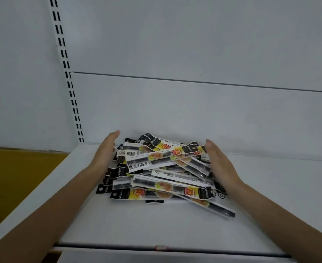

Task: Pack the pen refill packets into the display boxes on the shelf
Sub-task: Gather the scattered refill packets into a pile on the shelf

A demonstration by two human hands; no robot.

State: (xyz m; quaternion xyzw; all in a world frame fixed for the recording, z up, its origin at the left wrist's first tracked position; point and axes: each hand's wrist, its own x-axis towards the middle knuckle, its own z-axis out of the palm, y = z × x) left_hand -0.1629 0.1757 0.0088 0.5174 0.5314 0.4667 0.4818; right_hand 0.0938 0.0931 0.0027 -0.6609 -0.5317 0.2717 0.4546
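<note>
Pen refill packets (162,171) lie in one loose, overlapping heap on a white shelf (156,224); too many overlap to count exactly. Two bare hands flank the heap. The left hand (104,154) presses flat against its left edge, fingers straight. The right hand (220,164) does the same on the right edge. Both palms face inward, spread flat, gripping nothing. White back panel (194,44) stands behind.

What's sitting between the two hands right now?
In the head view, only the loose pile of refill packets lies between left hand and right hand.
</note>
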